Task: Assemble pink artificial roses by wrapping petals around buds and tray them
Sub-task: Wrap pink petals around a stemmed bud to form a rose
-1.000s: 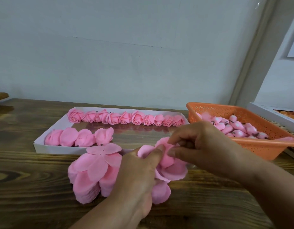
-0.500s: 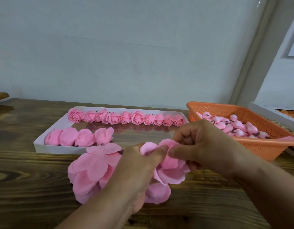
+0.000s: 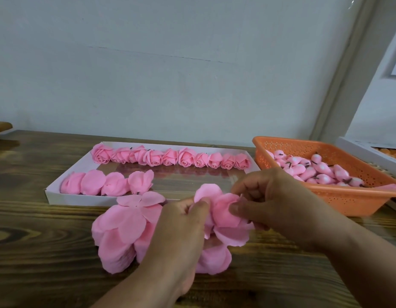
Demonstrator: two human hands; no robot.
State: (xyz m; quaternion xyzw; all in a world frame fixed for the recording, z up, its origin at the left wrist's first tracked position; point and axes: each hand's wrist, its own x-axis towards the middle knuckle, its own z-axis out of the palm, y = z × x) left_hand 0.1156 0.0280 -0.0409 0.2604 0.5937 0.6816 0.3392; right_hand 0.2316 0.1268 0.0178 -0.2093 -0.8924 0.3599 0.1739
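I see bare table (image 3: 48, 252) left of the petal stack (image 3: 121, 232). My left hand (image 3: 181, 232) and right hand (image 3: 279, 203) both pinch the half-wrapped rose (image 3: 223, 214), soft pink, before the tray (image 3: 59, 196).

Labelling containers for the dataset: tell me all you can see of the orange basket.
The orange basket is a shallow rectangular tray that looks like plastic, its walls and rim pierced with small holes. It sits flat on the wooden table, right of the white tray and apart from it. Inside lies a loose heap of pink buds with dark stubs. Neither hand touches it; its right end runs out of view.
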